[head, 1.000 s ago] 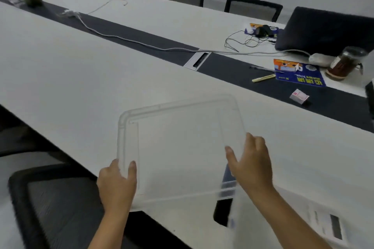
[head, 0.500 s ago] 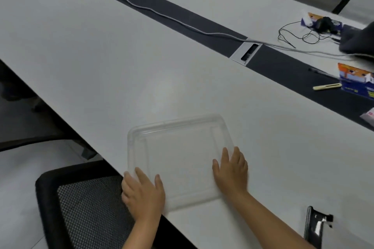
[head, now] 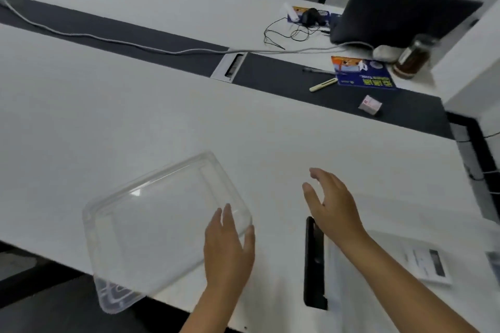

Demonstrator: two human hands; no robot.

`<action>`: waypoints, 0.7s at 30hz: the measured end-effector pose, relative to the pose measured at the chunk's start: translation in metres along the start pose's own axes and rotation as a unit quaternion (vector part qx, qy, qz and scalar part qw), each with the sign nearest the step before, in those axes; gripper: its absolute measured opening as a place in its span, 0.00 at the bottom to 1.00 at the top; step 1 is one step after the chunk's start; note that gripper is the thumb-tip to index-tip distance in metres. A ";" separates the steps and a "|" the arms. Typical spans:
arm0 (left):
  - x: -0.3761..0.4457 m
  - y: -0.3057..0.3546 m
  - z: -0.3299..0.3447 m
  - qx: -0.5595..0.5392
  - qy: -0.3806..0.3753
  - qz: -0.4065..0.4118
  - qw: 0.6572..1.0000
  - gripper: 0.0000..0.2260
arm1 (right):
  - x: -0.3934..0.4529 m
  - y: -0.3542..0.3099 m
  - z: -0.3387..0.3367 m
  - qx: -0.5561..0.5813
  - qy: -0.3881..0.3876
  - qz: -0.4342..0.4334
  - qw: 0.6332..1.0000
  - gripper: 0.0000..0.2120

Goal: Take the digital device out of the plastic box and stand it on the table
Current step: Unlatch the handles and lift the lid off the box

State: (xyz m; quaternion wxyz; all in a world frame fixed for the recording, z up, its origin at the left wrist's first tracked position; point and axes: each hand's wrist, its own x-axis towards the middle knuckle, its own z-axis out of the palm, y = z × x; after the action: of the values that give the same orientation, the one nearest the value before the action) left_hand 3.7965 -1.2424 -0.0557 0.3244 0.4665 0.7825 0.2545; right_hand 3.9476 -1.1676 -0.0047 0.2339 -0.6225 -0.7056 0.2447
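A clear plastic lid (head: 162, 224) lies flat on the white table (head: 135, 121) at lower left, its near corner hanging over the table's front edge. My left hand (head: 230, 249) is spread open at the lid's right edge, fingertips just over it. My right hand (head: 332, 205) hovers open, fingers apart, above a black clip-like part (head: 313, 265) on the left side of the clear plastic box (head: 400, 243) at lower right. The box is blurred and partly behind my right forearm. I cannot make out the digital device inside it.
A dark strip (head: 270, 73) with a cable port runs across the table. On and beyond it at the right lie a pen (head: 323, 85), a blue leaflet (head: 362, 73), a small pink box (head: 370, 105), a jar (head: 412, 58), a laptop (head: 400, 16) and cables. A printed label (head: 428, 263) lies at lower right.
One second ago both hands held the lid up. They laid it flat on the table, and now both have let go and shifted right, the right hand towards the box.
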 end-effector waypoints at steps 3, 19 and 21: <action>-0.028 0.055 0.044 -0.078 -0.141 0.078 0.984 0.22 | -0.044 0.042 -0.051 0.047 0.098 -0.020 0.994 0.22; -0.064 0.096 0.097 0.032 -0.003 0.105 0.994 0.19 | -0.069 0.197 -0.073 -0.355 -0.387 0.060 0.849 0.40; -0.063 0.095 0.097 0.033 0.001 0.116 0.993 0.18 | -0.069 0.201 -0.079 -0.370 -0.394 0.074 0.838 0.40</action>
State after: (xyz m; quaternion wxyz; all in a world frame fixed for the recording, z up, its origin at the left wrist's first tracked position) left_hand 3.9442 -1.2479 -0.0363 0.2763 0.5640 0.7318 0.2647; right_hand 4.1589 -1.2111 -0.0734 -0.3298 -0.5639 -0.7284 0.2066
